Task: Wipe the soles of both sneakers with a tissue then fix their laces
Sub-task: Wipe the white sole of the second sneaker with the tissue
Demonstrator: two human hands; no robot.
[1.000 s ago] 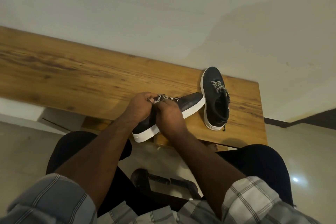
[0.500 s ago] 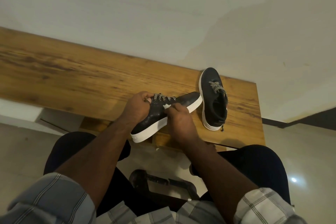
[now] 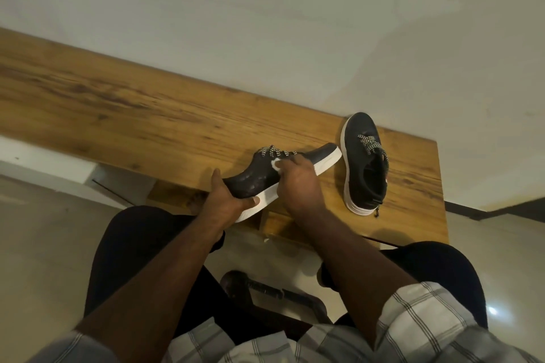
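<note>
A black sneaker (image 3: 259, 180) with a white sole and speckled laces lies tilted at the wooden table's near edge, heel toward me. My left hand (image 3: 227, 203) grips its heel, thumb on the white sole. My right hand (image 3: 298, 183) holds a small white tissue (image 3: 276, 164) against the sneaker's side, just below the laces (image 3: 274, 151). The second black sneaker (image 3: 364, 162) stands upright on the table to the right, toe pointing away, its laces loose.
The wooden table (image 3: 147, 115) runs along a pale wall, with its right end just past the second sneaker. My knees and a dark chair part (image 3: 265, 292) are below the table edge. The floor is light tile.
My left hand slid from the laces down to the heel and now grips it. My right hand moved up onto the sneaker's side with the tissue. The sneaker's heel dropped lower toward me.
</note>
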